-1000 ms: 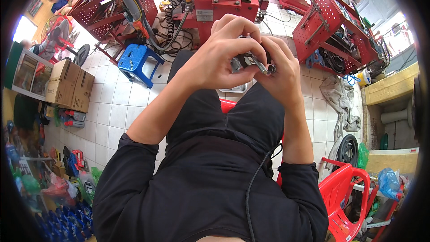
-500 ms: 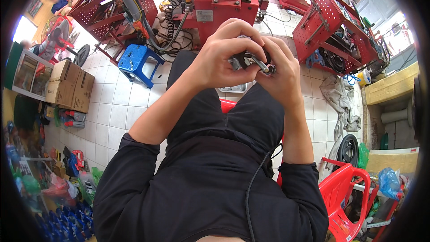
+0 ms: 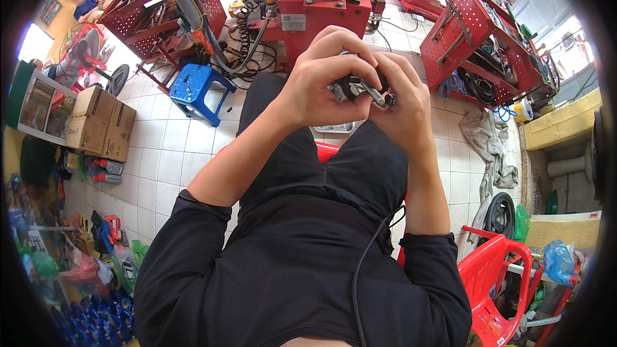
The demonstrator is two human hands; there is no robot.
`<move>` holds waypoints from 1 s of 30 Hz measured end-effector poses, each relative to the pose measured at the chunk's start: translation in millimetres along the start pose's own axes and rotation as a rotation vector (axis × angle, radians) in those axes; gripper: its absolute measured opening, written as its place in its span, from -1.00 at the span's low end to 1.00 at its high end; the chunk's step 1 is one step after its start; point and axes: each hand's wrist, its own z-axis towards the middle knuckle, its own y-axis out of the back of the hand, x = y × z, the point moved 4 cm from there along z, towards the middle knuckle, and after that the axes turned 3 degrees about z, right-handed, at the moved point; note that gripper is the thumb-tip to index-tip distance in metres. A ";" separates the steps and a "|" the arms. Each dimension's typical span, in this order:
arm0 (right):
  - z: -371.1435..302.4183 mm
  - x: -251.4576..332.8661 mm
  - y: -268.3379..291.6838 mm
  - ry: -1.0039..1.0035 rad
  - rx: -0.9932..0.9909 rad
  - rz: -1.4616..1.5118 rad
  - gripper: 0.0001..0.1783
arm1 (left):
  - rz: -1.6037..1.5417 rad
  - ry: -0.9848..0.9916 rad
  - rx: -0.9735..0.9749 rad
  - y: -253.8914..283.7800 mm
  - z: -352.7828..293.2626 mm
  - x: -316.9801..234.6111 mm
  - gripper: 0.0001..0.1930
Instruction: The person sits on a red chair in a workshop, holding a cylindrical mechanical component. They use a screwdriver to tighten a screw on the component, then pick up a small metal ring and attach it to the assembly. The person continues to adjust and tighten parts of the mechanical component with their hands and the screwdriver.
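Both hands are raised together above my lap, around one small black and silver metal part. My left hand curls about its left side, thumb and fingers closed on it. My right hand grips the other side, its fingertips meeting those of the left. A short silver pin or bolt sticks out of the part between my two thumbs. Fingers hide most of the part, so its exact kind cannot be made out. Partly hidden beneath my hands, a metal tray shows between my knees.
A red machine base stands straight ahead, with coiled hoses at its left. A blue stool is at the front left, cardboard boxes farther left. Red tool carts stand to the right; a red chair is close behind on the right.
Almost nothing has moved. My left fingers and thumb have shifted very slightly on the part; the right hand keeps its place.
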 end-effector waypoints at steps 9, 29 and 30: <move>-0.4 1.0 0.3 -0.016 0.014 0.003 -0.35 | -0.002 0.022 0.007 0.2 0.7 0.0 -0.72; -8.9 -35.4 -15.5 -0.677 0.067 0.713 -0.50 | -0.644 0.896 0.097 -26.5 -13.2 45.6 -0.60; -9.1 -36.0 -15.4 -0.697 0.079 0.707 -0.51 | -0.673 0.905 0.094 -27.1 -13.3 46.2 -0.60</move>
